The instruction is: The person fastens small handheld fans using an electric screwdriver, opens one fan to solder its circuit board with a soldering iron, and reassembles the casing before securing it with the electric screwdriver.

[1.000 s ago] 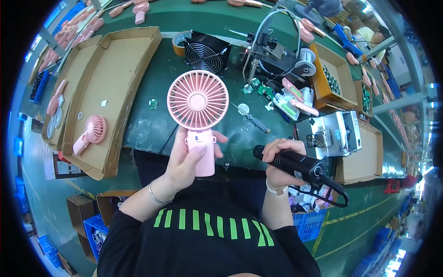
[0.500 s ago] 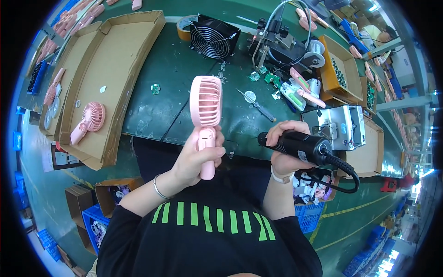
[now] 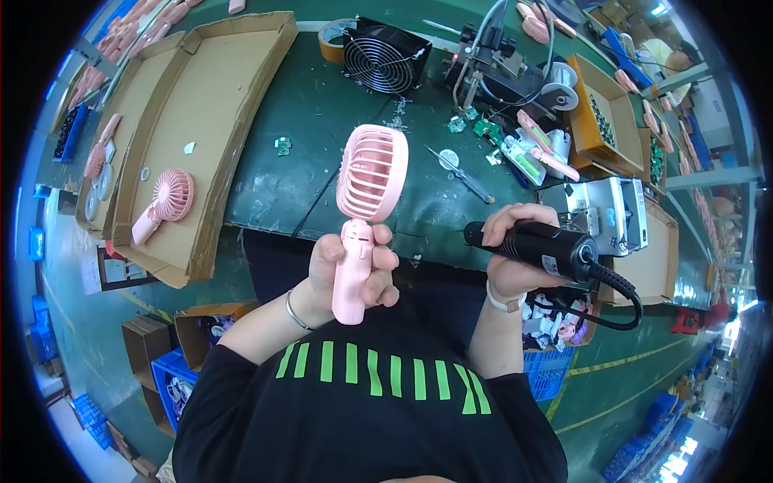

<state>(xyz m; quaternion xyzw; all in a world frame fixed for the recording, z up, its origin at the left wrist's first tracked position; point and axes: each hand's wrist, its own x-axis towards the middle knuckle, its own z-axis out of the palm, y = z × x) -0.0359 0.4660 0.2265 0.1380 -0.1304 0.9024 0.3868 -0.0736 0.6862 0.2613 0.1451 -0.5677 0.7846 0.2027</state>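
My left hand (image 3: pixel 362 270) is closed round the handle of a pink handheld fan (image 3: pixel 373 173), held upright in front of me with its slatted head at the top. The thumb lies on one side of the handle and the fingertips curl round the other. In my right hand (image 3: pixel 515 266) is a black electric screwdriver (image 3: pixel 547 248), lying sideways with its tip end toward the fan and its cord leaving at the right. Screwdriver and fan are apart. Beyond them on the green bench lie a small hand screwdriver (image 3: pixel 471 181) and a white disc (image 3: pixel 448 159).
At left, a cardboard tray (image 3: pixel 233 88) holds another pink fan (image 3: pixel 173 196). A black cooling fan (image 3: pixel 386 60) and a soldering stand (image 3: pixel 507 72) occupy the back. Green circuit boards (image 3: pixel 487 129), opened fan shells (image 3: pixel 523 158) and a metal device (image 3: pixel 608 213) are at right.
My left hand has turned the fan so its slatted side shows more, and the fingers have shifted on the handle. The view has shifted slightly; my right hand keeps the electric screwdriver.
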